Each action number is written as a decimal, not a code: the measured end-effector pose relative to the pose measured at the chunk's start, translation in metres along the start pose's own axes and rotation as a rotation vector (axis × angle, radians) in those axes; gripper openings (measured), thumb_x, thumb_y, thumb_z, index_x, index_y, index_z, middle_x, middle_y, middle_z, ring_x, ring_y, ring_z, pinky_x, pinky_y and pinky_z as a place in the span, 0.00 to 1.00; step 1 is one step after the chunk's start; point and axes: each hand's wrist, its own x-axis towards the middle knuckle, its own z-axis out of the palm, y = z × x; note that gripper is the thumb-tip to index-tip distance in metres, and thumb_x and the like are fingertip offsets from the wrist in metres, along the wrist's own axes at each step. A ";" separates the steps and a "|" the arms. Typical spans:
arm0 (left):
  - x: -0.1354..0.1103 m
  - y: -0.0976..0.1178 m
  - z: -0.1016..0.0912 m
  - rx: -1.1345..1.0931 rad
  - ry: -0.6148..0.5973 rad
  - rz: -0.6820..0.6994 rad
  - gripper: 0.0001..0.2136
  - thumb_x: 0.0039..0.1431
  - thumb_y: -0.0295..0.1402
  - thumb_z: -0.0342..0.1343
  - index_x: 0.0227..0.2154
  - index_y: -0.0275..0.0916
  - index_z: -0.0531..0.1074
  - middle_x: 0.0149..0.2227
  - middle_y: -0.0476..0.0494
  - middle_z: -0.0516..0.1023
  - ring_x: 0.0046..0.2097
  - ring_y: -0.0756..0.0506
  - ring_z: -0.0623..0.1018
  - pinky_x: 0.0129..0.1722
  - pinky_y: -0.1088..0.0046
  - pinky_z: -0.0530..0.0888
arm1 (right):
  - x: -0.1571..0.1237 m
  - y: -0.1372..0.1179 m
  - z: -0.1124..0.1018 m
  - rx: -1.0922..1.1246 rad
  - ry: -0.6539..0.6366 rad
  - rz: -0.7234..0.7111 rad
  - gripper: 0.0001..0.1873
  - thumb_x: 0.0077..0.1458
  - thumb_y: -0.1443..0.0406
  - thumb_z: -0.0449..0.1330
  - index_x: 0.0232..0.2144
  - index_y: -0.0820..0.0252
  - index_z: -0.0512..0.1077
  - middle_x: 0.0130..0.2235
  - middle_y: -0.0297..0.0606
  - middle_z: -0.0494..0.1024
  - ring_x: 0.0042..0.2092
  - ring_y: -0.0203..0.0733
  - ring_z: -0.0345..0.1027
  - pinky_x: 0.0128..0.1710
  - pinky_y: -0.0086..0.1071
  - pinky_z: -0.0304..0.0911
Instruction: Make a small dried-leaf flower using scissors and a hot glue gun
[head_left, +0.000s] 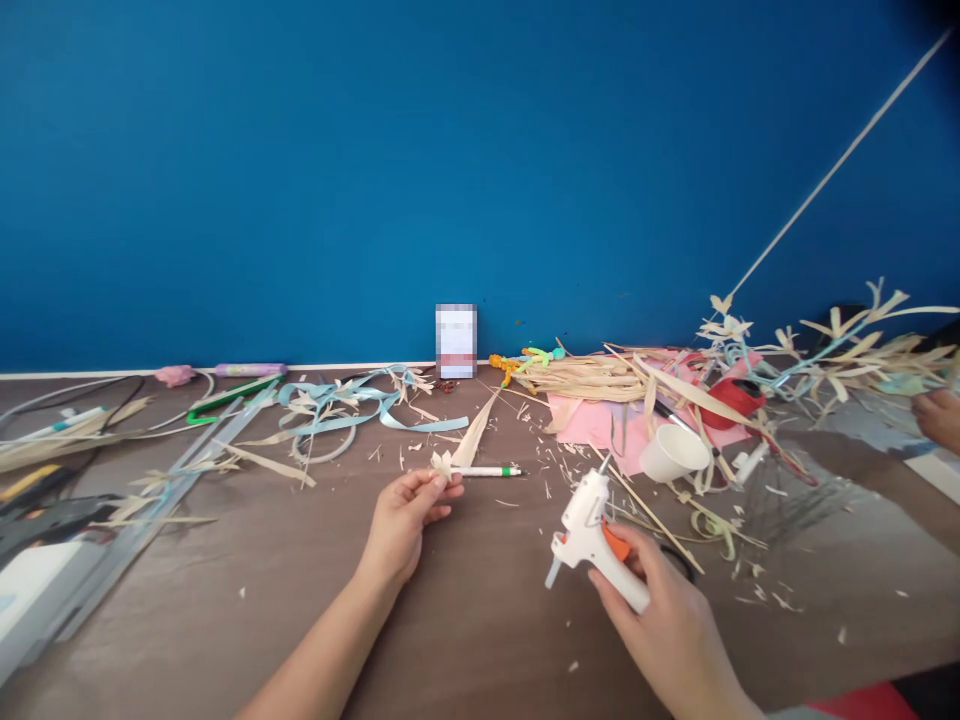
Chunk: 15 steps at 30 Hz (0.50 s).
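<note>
My left hand [405, 515] pinches the end of a white pen with a green tip [487, 471]; a small pale leaf flower [442, 463] sits on the pen at my fingertips. The pen points right, just above the brown table [300, 600]. My right hand [660, 610] grips a white hot glue gun [589, 525] with an orange trigger, nozzle aimed up and away. The gun is a hand's width to the right of the pen.
Dry leaf strips [592, 378] and pink paper [592, 422] are heaped at the back right beside a tipped white cup [673, 452] and a red tape roll [731, 400]. Blue ribbons [352, 405] and a ruler [150, 500] lie left. Another person's hand [937, 415] shows at the far right.
</note>
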 end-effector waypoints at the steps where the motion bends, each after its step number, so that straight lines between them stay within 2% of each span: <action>1: 0.000 0.000 0.000 -0.001 0.000 0.004 0.12 0.41 0.37 0.61 0.27 0.33 0.71 0.34 0.39 0.78 0.34 0.46 0.77 0.26 0.78 0.70 | -0.004 0.003 0.002 -0.016 0.017 0.017 0.16 0.50 0.62 0.53 0.43 0.57 0.62 0.34 0.40 0.76 0.31 0.43 0.72 0.30 0.33 0.67; 5: -0.001 -0.001 0.001 -0.015 0.000 0.004 0.12 0.41 0.36 0.62 0.26 0.33 0.71 0.32 0.40 0.78 0.33 0.46 0.77 0.26 0.78 0.70 | -0.012 0.012 0.007 -0.039 0.062 0.073 0.15 0.51 0.60 0.52 0.42 0.58 0.62 0.31 0.41 0.76 0.28 0.43 0.71 0.28 0.33 0.66; 9: 0.000 -0.002 0.002 -0.032 -0.001 0.016 0.11 0.41 0.36 0.61 0.26 0.34 0.71 0.32 0.40 0.78 0.33 0.47 0.77 0.26 0.79 0.69 | -0.008 0.009 0.007 0.046 0.023 0.112 0.15 0.50 0.59 0.52 0.41 0.56 0.62 0.30 0.39 0.76 0.28 0.42 0.71 0.26 0.31 0.66; 15: 0.002 -0.002 0.000 -0.044 0.028 0.048 0.12 0.41 0.37 0.61 0.28 0.34 0.71 0.33 0.40 0.78 0.34 0.47 0.77 0.27 0.78 0.69 | 0.018 -0.006 0.007 0.167 -0.030 0.053 0.17 0.50 0.60 0.53 0.43 0.57 0.61 0.35 0.42 0.75 0.30 0.42 0.70 0.29 0.32 0.65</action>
